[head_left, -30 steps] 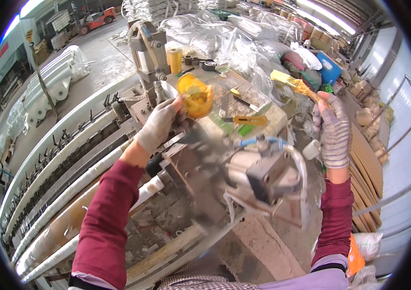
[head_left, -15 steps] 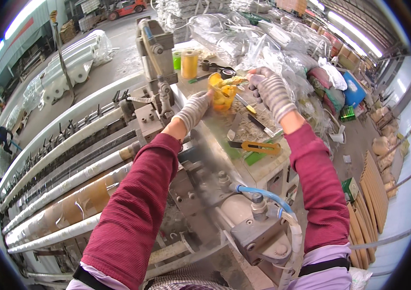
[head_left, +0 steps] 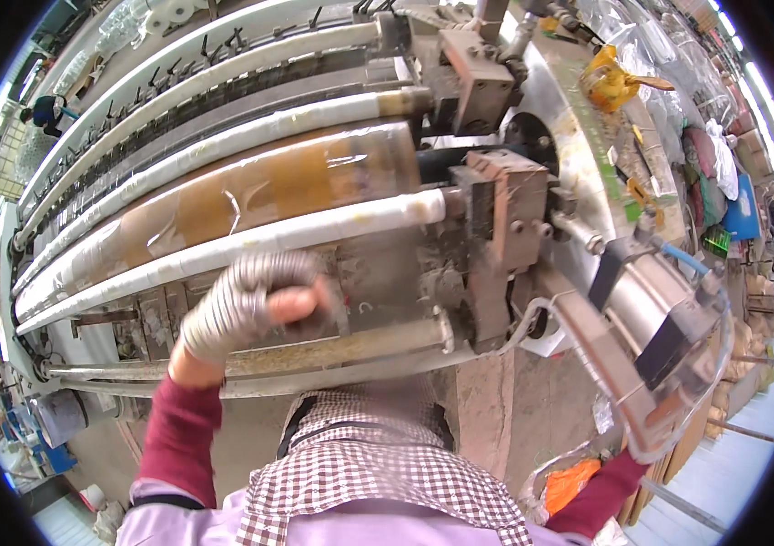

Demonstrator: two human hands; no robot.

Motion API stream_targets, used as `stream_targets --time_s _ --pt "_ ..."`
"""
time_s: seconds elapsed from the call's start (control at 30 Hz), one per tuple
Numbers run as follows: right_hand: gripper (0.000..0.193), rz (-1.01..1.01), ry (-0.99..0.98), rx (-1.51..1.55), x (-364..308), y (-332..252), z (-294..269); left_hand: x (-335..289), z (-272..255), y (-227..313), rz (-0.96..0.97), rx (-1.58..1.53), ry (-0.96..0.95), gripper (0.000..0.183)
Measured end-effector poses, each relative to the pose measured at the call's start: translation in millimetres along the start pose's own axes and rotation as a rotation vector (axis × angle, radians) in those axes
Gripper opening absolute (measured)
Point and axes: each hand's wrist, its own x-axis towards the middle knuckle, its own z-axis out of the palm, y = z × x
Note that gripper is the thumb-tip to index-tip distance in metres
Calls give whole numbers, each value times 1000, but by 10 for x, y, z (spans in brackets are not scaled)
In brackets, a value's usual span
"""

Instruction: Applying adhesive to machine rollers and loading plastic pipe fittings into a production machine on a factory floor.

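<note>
My left hand (head_left: 255, 305), in a grey striped glove with the thumb tip bare, hovers in front of the machine's near white roller (head_left: 323, 232). Its fingers are curled in, slightly blurred, and nothing shows in them. Behind that roller lies a wide brown roller (head_left: 287, 187) under shiny clear film. Only the maroon sleeve (head_left: 601, 496) of my right arm shows at lower right; the hand is hidden behind the machine's end. A yellow-smeared cup (head_left: 607, 80) with a wooden handle sticking out stands on the side table (head_left: 578, 150), apart from both hands.
A metal cylinder (head_left: 664, 305) with a blue hose juts out at the machine's right end. A yellow utility knife (head_left: 643, 196) lies on the side table. An orange bag (head_left: 571, 482) is on the floor at lower right. A person (head_left: 45, 114) bends over at far left.
Both hands have left the yellow cup. My left hand has come back over the machine's front, and my right hand has dropped out of sight. The view has swung left and down.
</note>
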Motion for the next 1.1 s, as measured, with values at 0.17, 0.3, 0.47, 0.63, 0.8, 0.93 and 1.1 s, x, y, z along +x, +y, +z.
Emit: stream_targets --time_s 0.17,0.3,0.47,0.63,0.8,0.93,1.1 --pt "64 586 -215 160 -1048 792 1288 -446 -497 -2163 -115 -644 547 48" --pt "62 406 -381 593 -748 1779 2852 99 -712 -2491 141 -877 807 60" --pt "57 533 -321 829 -136 2511 3645 352 -876 -2628 165 -831 586 44" --pt "53 430 -184 852 72 3018 3555 150 -488 -2577 58 -354 630 13" --pt "28 629 -120 785 -492 2415 3163 25 -403 -2701 99 -143 666 15" --pt "9 587 -285 928 -525 2183 2916 -88 -292 -2508 184 -97 608 17" --pt "12 334 -329 795 11 1217 3271 -186 -404 -1160 239 -275 491 30"
